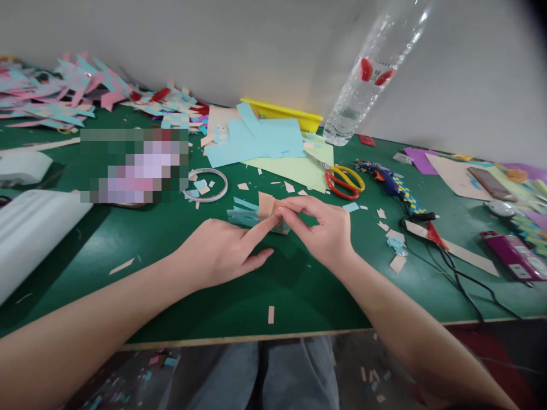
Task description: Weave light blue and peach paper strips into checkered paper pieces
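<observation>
A small piece of paper strips lies on the green table in front of me, with light blue strips point(243, 212) fanning out to the left and a peach strip point(265, 205) standing up across them. My right hand point(322, 225) pinches the peach paper between thumb and index finger at its right end. From the left, my left hand point(224, 250) reaches over the piece, its index fingertip touching the paper beside my right fingertips. The left thumb points away, apart from the index finger. Part of the piece is hidden under both hands.
Scissors point(344, 181), a tape roll point(225, 188) and blue paper sheets point(269, 139) lie beyond my hands. A clear bottle point(348, 105) stands behind them. Cut strips point(64, 91) pile up far left; a cable point(453, 270) and a purple box point(515, 256) lie right.
</observation>
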### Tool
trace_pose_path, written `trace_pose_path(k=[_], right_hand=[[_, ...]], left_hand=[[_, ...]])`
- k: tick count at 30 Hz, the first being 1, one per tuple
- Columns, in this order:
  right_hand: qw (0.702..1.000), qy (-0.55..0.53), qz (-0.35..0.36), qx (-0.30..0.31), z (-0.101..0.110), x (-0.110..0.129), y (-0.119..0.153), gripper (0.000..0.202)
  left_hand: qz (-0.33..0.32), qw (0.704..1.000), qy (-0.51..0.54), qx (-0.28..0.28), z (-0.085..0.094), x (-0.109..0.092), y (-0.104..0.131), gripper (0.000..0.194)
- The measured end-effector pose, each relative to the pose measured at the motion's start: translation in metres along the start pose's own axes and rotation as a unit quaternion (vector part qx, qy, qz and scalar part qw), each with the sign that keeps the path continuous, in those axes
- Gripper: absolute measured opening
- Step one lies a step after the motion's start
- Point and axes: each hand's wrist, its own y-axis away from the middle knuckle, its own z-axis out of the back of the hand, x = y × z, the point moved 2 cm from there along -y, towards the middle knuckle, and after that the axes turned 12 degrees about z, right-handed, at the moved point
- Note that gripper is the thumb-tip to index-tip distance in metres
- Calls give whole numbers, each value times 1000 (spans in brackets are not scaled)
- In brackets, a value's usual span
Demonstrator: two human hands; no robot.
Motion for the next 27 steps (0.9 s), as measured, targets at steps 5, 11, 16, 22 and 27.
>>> trace_pose_path(k=[5, 11, 16, 22, 27], right_hand=[[1000, -4, -1, 3, 0, 0, 0, 11], [1000, 0, -18, 4, 0, -3, 1, 13], [998, -23, -56, 4, 1, -8, 1, 14], [995, -59, -74, 9, 1, -9, 0, 12], [992, -95, -80, 15, 3, -8, -1, 13]], left_hand=[[-4, 1000, -7, 0, -1, 0, 1, 43], [-8, 1000, 4, -6, -1, -1, 0, 42], [-4, 988, 88, -125, 15, 1, 0, 16], [122, 977, 112, -135, 19, 17, -9, 33], [155, 969, 183, -68, 5, 22, -12, 51]])
